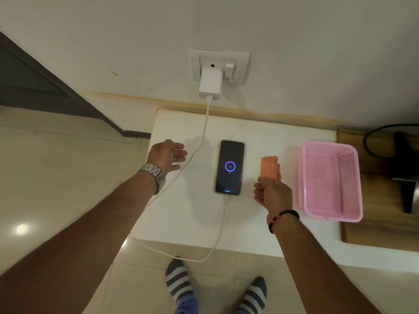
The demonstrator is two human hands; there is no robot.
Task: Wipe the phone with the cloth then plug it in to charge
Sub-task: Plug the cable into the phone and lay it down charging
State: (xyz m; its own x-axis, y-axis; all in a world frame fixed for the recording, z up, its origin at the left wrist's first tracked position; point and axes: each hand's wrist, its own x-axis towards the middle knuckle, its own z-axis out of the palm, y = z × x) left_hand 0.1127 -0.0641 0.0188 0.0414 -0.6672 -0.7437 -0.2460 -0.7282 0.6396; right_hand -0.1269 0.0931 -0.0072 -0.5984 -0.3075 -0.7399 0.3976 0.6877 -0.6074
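A black phone [229, 167] lies face up in the middle of the white table [186, 214], its screen lit with a blue charging ring. A white cable [221, 225] runs from the phone's near end, loops off the table's front edge and climbs to a white charger [210, 85] in the wall socket [240, 64]. A folded orange cloth [270, 167] rests just right of the phone. My left hand [169, 156] hovers left of the phone, fingers apart, holding nothing. My right hand [273, 194] hangs just below the cloth, fingers loosely curled and empty.
A pink plastic basket [306, 184] stands at the table's right end. Beyond it is a wooden surface [374, 225] with a dark object and a black cord. Tiled floor lies to the left, and my striped socks [179, 282] show below the table edge.
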